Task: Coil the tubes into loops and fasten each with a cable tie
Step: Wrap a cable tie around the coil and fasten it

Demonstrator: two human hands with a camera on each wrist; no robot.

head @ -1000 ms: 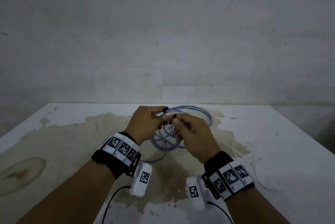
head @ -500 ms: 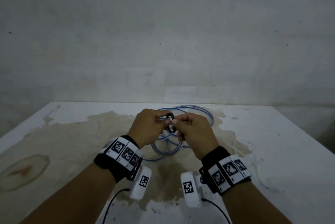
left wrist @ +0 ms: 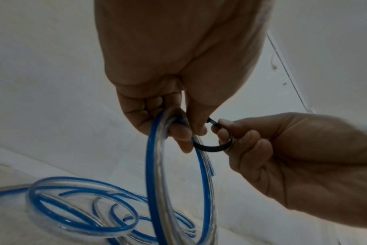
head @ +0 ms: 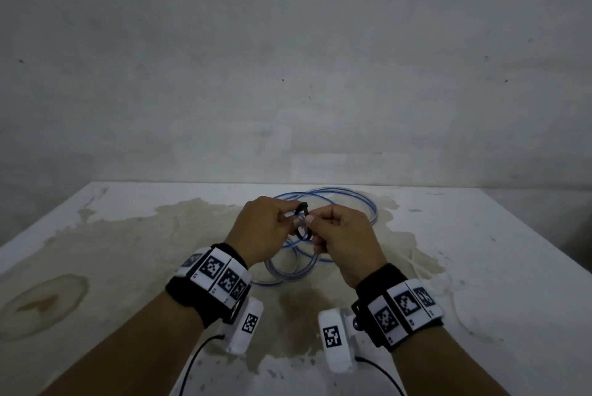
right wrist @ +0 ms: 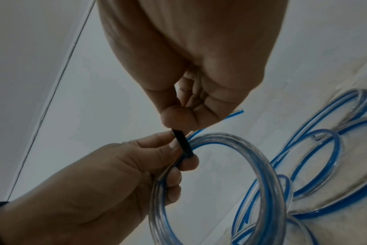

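One cable tie [left wrist: 217, 144] — two hands [head: 266, 229].

Clear glossy plastic tube with a blue stripe [left wrist: 174, 182]; matt black plastic cable tie [left wrist: 214, 146]; stained, matt white tabletop [head: 96, 251].

left hand [head: 262, 226] and right hand [head: 344, 237] raised together, fingertips pinching

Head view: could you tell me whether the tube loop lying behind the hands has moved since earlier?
No; the far tube loop sits as before against the back edge of the table.
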